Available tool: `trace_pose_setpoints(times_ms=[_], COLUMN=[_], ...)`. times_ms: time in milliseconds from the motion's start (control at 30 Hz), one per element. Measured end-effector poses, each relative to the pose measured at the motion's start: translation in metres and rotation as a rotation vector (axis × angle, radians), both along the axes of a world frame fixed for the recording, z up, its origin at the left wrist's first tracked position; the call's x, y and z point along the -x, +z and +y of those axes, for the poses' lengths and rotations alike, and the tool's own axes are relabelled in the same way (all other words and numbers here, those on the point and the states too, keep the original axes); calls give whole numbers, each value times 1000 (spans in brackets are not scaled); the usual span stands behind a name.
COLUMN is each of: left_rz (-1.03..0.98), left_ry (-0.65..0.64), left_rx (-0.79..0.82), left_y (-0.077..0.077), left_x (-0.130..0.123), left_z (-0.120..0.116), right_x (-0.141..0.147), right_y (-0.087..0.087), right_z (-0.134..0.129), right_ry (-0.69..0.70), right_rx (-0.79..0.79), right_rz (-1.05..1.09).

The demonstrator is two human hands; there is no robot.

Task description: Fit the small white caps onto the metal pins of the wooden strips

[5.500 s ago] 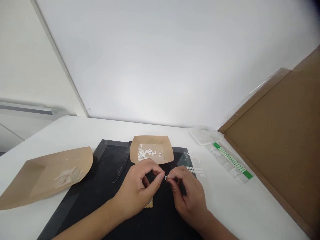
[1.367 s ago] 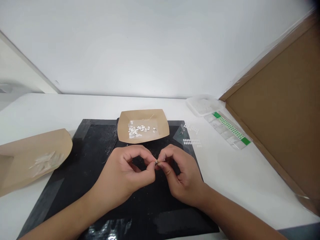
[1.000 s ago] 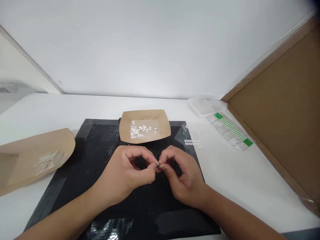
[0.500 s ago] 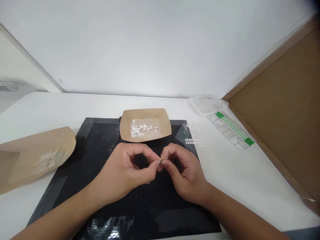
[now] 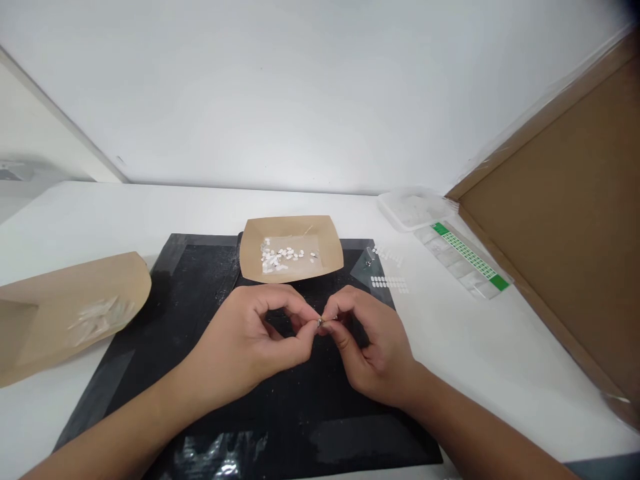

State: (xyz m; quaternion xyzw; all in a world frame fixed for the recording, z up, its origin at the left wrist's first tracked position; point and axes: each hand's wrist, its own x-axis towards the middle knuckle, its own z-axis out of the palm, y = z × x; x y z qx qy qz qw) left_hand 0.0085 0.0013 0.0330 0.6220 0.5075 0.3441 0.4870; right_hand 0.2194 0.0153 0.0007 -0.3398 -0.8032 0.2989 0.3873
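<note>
Over the black mat (image 5: 300,413), my left hand (image 5: 265,330) and my right hand (image 5: 373,340) meet fingertip to fingertip. Both pinch a tiny metallic piece (image 5: 320,322) between thumb and forefinger. Its shape is too small to make out, and the fingertips cover most of it. Just beyond the hands sits a brown paper tray (image 5: 327,240) with many small white oval pieces (image 5: 273,259) on a clear sheet inside.
Another brown tray (image 5: 115,270) at the left holds small clear packets (image 5: 103,317). White oval stickers (image 5: 390,283) lie at the mat's right edge. Behind them are a clear plastic container (image 5: 415,208) and a green-striped plastic strip (image 5: 470,257). A cardboard box (image 5: 560,200) stands at the right.
Both hands keep nearly the same place and pinch. The tiny piece between the fingertips looks slightly turned.
</note>
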Motion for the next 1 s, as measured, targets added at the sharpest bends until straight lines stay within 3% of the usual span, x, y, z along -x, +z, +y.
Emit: trace_pose_setpoints(times_ms=[300, 767, 1000], left_rz=[4, 20, -23], left_ry=[-2, 41, 65], left_rx=[-99, -145, -44], left_y=[-2, -2, -3], left_x=[-2, -5, -6], left_z=[-1, -3, -3], right_x=[1, 4, 5], right_y=[-3, -3, -4], right_z=[0, -5, -6], right_ry=[-40, -1, 10], right_rx=[-146, 15, 178], right_rz=[-12, 21, 88])
